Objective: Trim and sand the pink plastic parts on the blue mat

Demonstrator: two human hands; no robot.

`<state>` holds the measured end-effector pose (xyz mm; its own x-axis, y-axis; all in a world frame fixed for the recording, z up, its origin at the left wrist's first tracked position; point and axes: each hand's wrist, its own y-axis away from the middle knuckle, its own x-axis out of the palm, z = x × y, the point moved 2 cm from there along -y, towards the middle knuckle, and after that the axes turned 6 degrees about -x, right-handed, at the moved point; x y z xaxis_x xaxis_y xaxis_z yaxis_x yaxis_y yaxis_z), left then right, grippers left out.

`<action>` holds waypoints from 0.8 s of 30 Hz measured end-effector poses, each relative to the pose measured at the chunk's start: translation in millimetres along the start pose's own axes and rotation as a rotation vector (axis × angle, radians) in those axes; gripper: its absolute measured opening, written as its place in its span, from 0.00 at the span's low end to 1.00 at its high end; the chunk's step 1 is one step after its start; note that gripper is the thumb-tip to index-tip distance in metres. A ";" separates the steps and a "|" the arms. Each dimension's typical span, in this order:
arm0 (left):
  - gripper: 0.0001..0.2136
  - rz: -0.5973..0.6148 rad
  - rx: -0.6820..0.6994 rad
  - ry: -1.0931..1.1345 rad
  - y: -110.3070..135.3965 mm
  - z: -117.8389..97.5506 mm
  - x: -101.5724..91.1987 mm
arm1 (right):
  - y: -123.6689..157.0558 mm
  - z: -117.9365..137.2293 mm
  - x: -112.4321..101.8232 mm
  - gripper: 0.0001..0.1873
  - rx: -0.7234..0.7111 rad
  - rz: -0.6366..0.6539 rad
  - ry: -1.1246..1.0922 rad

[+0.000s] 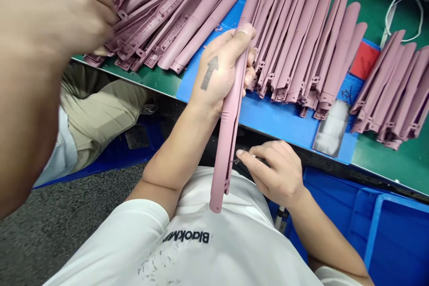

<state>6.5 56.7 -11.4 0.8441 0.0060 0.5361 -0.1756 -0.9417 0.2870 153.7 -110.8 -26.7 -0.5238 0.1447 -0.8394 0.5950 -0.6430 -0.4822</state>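
One pink shell [225, 143] slants over the white shirt [241, 241], its long axis pointing away and slightly right. The right hand [278, 172], curled nearly closed, pinches one thin, mostly hidden tool [236, 161] at its slotted side. The left hand [219, 65] wraps the shell's far half. Beyond, one green table [378, 161] bears three shell groups: left heap [201, 13], middle row [301, 44], right row [392, 89].

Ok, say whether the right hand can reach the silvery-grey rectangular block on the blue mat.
Probably yes: the block lies at the blue mat's near edge with the way open, though the right hand seems to hold a thin tool.
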 end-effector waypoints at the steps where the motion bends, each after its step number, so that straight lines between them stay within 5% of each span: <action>1: 0.14 -0.004 -0.004 0.003 -0.1 -0.4 0.0 | 2.5 2.3 -0.5 0.14 -0.003 0.003 -0.011; 12: 0.13 0.067 -0.061 0.120 -20.1 0.6 -2.8 | 31.0 22.1 7.1 0.12 -0.053 0.084 -0.444; 18: 0.14 0.125 -0.102 0.201 -20.7 3.5 1.8 | 23.5 6.4 5.6 0.10 0.281 -0.098 -0.642; 22: 0.14 0.123 -0.110 0.251 -14.5 3.4 6.9 | 3.5 2.8 11.3 0.28 0.534 -0.036 -0.826; 24: 0.13 0.125 -0.110 0.268 -11.3 1.9 9.0 | -3.2 4.4 17.7 0.27 0.627 -0.016 -0.917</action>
<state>17.1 66.8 -11.4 0.6517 -0.0055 0.7585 -0.3360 -0.8986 0.2822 139.8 -109.5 -38.9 -0.9354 -0.2877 -0.2056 0.3058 -0.9501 -0.0616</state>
